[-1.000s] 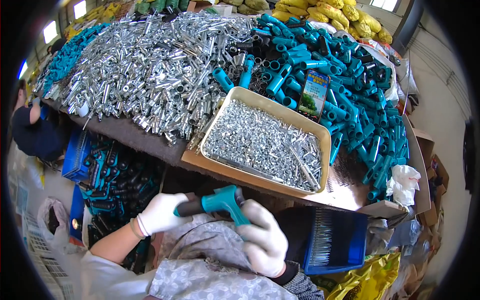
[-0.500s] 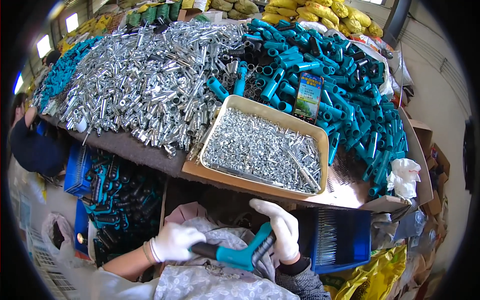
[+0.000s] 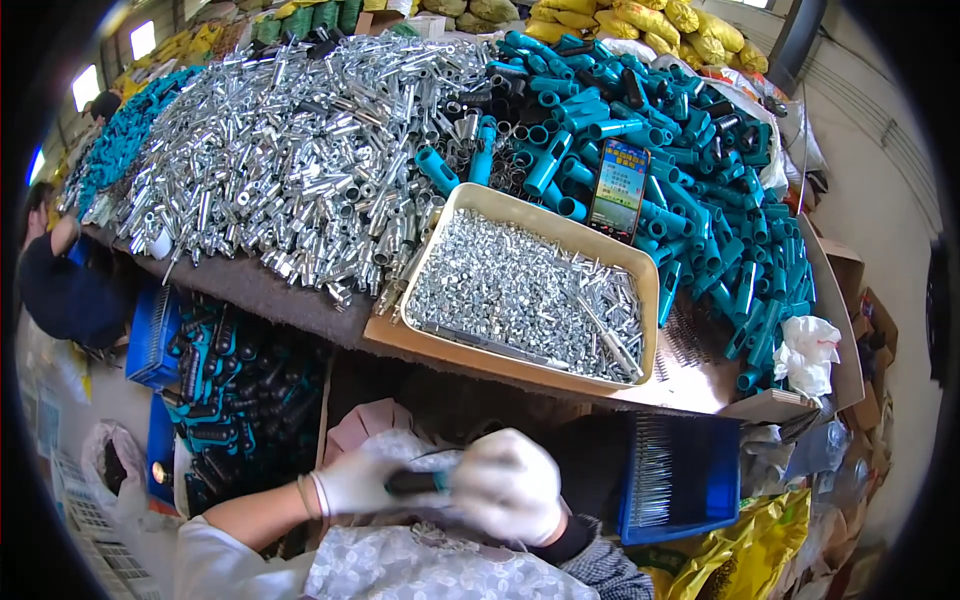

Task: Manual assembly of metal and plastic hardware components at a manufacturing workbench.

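Observation:
Both my hands wear white gloves and are over my lap. My left hand [image 3: 358,484] is closed around the black end of a teal and black angled tool handle [image 3: 415,483]. Over its teal part lies my right hand [image 3: 508,485], fingers curled round it and somewhat blurred, so most of the tool is covered. Beyond the hands, at the table's front edge, stands a cream tray [image 3: 548,232] full of small silvery metal pieces.
Silvery metal tubes [image 3: 290,160] are heaped on the table's left, teal plastic housings [image 3: 690,190] on its right. A phone [image 3: 619,190] leans among the housings. Below are a blue bin [image 3: 700,480] with springs or rods and a pile of teal-black handles [image 3: 225,400]. Someone in dark clothes [image 3: 70,290] is at far left.
My right hand has moved left and come down over the teal part, which it now covers. The left hand has kept its hold on the black end, shifting slightly.

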Tool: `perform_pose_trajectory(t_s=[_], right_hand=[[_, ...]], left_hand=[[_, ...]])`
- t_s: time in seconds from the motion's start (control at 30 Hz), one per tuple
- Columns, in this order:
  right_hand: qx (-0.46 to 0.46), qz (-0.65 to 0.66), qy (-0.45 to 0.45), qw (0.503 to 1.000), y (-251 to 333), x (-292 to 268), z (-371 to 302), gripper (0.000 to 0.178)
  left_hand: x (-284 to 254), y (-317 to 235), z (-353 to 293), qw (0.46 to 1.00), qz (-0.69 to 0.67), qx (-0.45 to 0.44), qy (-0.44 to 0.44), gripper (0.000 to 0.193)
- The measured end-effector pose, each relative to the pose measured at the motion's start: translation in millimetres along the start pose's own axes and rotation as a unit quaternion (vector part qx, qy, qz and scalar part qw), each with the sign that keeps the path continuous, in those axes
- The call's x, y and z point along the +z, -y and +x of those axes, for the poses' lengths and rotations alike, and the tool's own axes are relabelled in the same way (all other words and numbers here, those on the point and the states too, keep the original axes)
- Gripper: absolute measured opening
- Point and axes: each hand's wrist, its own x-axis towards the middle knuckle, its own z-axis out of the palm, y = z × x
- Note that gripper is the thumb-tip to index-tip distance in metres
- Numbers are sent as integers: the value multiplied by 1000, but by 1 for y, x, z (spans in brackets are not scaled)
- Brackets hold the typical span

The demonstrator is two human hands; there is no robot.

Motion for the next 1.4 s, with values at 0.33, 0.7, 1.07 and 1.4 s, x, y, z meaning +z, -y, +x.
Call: perform_pose_trajectory(t_s=[0.33,0.7,1.07,1.4], right_hand=[[363,276,258,852,-52,35,-47,56],[434,413,90,796,-28,36,-39,37],[425,434,72,791,-29,35,-41,64],[387,285,62,875,-25,20,-37,55]], left_hand=[[-64,-40,46,907,382,175,0,11],[-125,62,78,894,313,-164,-275,51],[-109,58,68,885,215,-202,-360,21],[-126,59,52,888,25,-248,-387,28]])
